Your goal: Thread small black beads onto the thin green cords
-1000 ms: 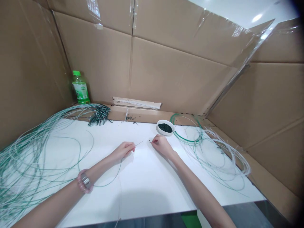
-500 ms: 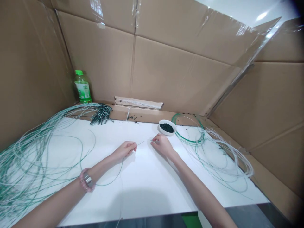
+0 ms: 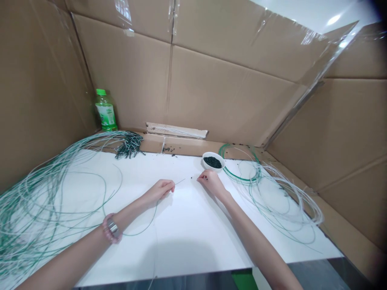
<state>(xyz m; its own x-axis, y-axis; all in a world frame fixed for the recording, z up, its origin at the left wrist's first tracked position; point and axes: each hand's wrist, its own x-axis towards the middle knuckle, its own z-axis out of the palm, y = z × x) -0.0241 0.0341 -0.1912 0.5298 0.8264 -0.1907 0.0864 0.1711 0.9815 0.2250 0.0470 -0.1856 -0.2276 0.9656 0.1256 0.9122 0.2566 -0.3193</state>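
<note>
My left hand (image 3: 160, 190) is closed in a pinch on a thin green wire (image 3: 180, 181). One short end points right past the fingertips, and the rest curves down below the wrist. My right hand (image 3: 211, 181) is closed, thumb and fingers together, just in front of a white bowl (image 3: 223, 165) of tiny dark pieces (image 3: 213, 162). A dark speck shows among its fingers; what the fingertips hold is too small to make out. One tiny dark piece (image 3: 191, 177) lies on the white tabletop (image 3: 187, 225) between the wire's end and my right hand.
Loose green and white wires (image 3: 39, 201) spread over the left side, with a dark bundled end (image 3: 130, 145). Coiled wires (image 3: 290, 201) lie on the right. A green bottle (image 3: 105, 112) stands in the back left corner. Cardboard walls (image 3: 236, 88) enclose the table.
My right hand has drawn back slightly to the right, and the tiny dark piece that was at its fingertips now lies apart from them. My left hand and the wire have stayed nearly still.
</note>
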